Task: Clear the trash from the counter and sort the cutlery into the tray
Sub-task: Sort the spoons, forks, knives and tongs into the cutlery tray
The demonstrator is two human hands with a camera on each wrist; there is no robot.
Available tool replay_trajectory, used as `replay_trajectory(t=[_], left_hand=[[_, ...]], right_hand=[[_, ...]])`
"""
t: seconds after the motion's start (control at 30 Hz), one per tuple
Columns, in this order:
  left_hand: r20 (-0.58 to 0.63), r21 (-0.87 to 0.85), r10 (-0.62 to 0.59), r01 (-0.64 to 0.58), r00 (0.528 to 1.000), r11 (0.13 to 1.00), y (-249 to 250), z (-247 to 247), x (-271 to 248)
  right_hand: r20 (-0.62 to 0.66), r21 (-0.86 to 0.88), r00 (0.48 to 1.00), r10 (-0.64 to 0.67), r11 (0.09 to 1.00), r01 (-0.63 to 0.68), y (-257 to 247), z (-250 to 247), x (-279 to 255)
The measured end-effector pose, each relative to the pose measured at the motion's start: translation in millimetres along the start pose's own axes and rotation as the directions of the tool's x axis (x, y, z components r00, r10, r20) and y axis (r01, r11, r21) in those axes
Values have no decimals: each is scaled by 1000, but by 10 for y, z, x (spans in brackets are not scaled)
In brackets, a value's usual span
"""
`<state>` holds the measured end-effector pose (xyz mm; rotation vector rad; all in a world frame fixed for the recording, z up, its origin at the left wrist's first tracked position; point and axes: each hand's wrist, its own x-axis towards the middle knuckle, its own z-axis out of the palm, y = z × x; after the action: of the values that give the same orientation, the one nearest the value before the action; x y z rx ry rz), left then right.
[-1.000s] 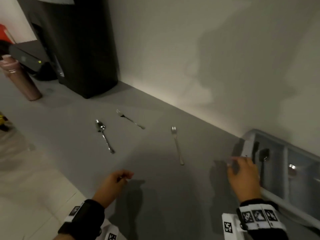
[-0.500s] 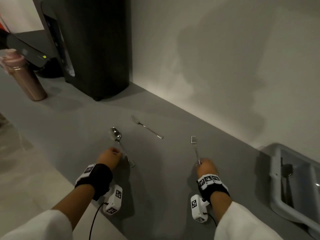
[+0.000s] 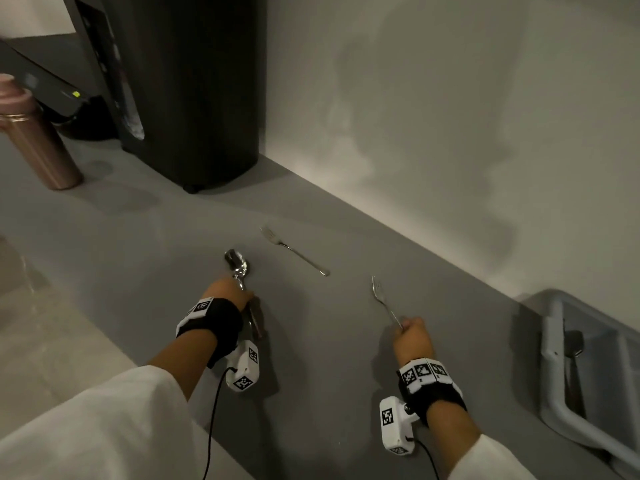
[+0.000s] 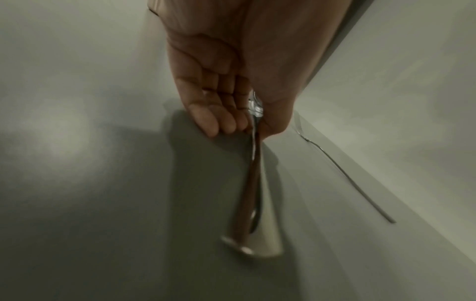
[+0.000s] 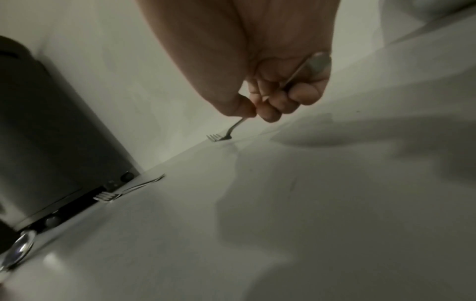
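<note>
Head view: shiny spoon (image 3: 238, 268) in left hand (image 3: 227, 292); slim fork (image 3: 383, 301) in right hand (image 3: 412, 339).

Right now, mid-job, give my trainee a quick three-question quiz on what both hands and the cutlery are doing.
1. True or false: the right hand grips a fork by its handle.
2. What does the left hand hold? A) knife B) spoon C) bottle
3. How many forks lie loose on the counter?

Key: 1 true. 2 B. 3 one, the far fork, between the hands and the wall.
</note>
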<state>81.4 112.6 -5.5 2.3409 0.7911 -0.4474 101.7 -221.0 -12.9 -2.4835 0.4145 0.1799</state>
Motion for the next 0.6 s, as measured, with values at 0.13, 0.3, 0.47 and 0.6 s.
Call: replay_trajectory(t=[0.13,0.3,0.47,0.6], left_hand=[[33,-51,-18,19,999,999,-42,-22,-99],[-31,-342,44,-52,999,938,-212,37,-368],[-193,-646,-8,-121,981,753,-469,80,-799],[-271,-668,-73,-133,960,732,-754,-13,-924]], right_hand=[[12,50,992,-126,991,125,-410,65,41],[67,51,952,-299,954,296,-1123,369,221],[151,-15,908,-390,918,397,-1669,906,496],[232,-135,903,-361,908,397,-1817,1255,604]])
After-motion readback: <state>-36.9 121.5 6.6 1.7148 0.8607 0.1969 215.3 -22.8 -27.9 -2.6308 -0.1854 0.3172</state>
